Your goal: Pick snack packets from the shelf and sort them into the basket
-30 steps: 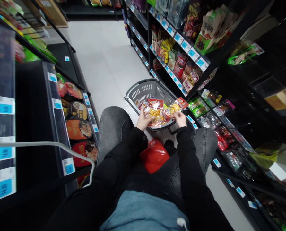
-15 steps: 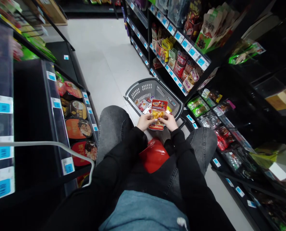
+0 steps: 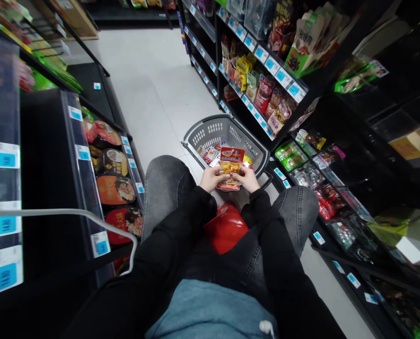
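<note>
Between my hands is a red snack packet (image 3: pixel 232 155) with a see-through middle showing yellowish food. My left hand (image 3: pixel 211 179) grips its left side, and my right hand (image 3: pixel 248 179) pinches its right side. The packet is held over the near rim of a grey shopping basket (image 3: pixel 213 123) that stands on the floor in front of me. Several small packets (image 3: pixel 209 153) lie inside the basket, partly hidden by the held one. Below my hands, a shiny red object (image 3: pixel 227 230) sits between my knees; I cannot make out its kind.
Close on the left, a shelf holds round instant-food tubs (image 3: pixel 115 188). On the right, a low shelf carries bagged snacks (image 3: pixel 291 155), and a taller rack holds pouches (image 3: pixel 264 92). Pale tiled floor (image 3: pixel 146 80) runs ahead. A grey cable (image 3: pixel 71 212) crosses at lower left.
The packet has shifted very slightly to the left, and my fingers have moved a little on it. Both hands still hold it; the basket stays in place.
</note>
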`<state>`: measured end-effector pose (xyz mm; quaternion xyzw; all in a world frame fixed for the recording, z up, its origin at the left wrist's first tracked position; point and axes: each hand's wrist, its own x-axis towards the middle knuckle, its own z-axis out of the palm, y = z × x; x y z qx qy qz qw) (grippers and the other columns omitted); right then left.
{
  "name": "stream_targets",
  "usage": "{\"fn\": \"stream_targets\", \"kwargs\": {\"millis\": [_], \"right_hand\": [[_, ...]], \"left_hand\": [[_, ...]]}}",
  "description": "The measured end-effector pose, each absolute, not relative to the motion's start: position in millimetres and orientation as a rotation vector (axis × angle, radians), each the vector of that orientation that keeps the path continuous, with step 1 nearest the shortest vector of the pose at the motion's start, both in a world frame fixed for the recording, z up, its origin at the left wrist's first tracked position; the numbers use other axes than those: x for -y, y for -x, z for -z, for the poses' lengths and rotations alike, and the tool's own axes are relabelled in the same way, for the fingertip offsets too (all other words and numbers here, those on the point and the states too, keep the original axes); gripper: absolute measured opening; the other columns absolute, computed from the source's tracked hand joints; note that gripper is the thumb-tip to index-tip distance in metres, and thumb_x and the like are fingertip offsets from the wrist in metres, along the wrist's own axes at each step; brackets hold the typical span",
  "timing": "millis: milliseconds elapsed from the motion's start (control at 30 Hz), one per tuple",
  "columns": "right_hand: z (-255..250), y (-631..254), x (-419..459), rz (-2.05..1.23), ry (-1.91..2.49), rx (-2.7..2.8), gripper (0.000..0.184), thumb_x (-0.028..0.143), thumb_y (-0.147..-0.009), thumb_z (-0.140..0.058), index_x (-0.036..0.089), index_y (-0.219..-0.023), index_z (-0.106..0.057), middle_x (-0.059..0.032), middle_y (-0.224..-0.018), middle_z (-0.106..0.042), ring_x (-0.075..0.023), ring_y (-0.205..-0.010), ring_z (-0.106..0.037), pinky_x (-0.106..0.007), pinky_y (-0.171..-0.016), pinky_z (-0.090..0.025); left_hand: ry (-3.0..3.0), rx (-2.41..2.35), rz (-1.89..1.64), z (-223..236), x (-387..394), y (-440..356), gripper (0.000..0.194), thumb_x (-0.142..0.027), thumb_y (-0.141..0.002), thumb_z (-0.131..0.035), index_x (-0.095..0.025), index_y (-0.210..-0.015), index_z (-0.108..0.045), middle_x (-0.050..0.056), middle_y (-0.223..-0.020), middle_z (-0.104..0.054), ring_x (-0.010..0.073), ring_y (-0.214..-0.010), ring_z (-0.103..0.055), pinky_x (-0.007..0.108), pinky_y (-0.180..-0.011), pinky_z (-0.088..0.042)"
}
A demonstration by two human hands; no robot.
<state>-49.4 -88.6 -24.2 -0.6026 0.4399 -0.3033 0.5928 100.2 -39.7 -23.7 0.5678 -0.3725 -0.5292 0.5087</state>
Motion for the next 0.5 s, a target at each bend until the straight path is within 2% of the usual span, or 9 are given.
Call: {"fn": "stream_targets", "kwargs": {"millis": [133, 300, 433, 500], "right_hand": [[23.2, 46.9, 90.7, 0.689, 1.398, -1.097, 0.026, 0.035, -0.066, -0.067, 0.013, -0.079, -0.06, -0.0027, -0.073, -0.063, -0.0154, -0.072, -0.059, -0.026, -0.068, -0.049], [30.0, 48.5, 109.3, 0.583, 1.318, -1.459, 0.015, 0.027, -0.082, -0.053, 0.015, -0.09, -0.058, -0.0011, -0.084, -0.065, -0.012, -0.079, -0.06, -0.023, -0.073, -0.05], [23.8, 64.3, 120.4, 0.564, 1.156, -1.791, 0.016, 0.032, -0.082, -0.055, 0.017, -0.086, -0.059, -0.0018, -0.087, -0.066, -0.0162, -0.087, -0.062, -0.034, -0.081, -0.051], [13.0, 73.1, 126.2, 0.561, 1.094, -1.866, 0.016, 0.037, -0.08, -0.056, 0.021, -0.079, -0.061, 0.002, -0.084, -0.067, -0.0172, -0.087, -0.064, -0.036, -0.08, -0.053]], "left_hand": [[-1.39, 0.92, 1.224, 27.7, 42.9, -100.4, 0.043, -0.042, -0.05, -0.078, -0.011, -0.076, -0.066, 0.008, -0.077, -0.068, 0.0203, -0.072, -0.062, 0.038, -0.075, -0.051], [-1.601, 0.789, 1.354, 21.6, 49.0, -101.0, 0.054, -0.048, -0.06, -0.07, -0.017, -0.103, -0.058, 0.012, -0.111, -0.062, 0.0204, -0.087, -0.06, 0.031, -0.064, -0.05], [-1.806, 0.894, 1.429, 18.2, 46.9, -107.4, 0.057, -0.053, -0.064, -0.064, -0.018, -0.108, -0.051, 0.008, -0.108, -0.06, 0.0171, -0.084, -0.059, 0.028, -0.065, -0.05], [-1.874, 1.118, 1.435, 27.3, 53.4, -115.8, 0.055, -0.059, -0.066, -0.059, -0.021, -0.104, -0.05, 0.002, -0.105, -0.06, 0.0162, -0.088, -0.059, 0.026, -0.07, -0.05]]}}
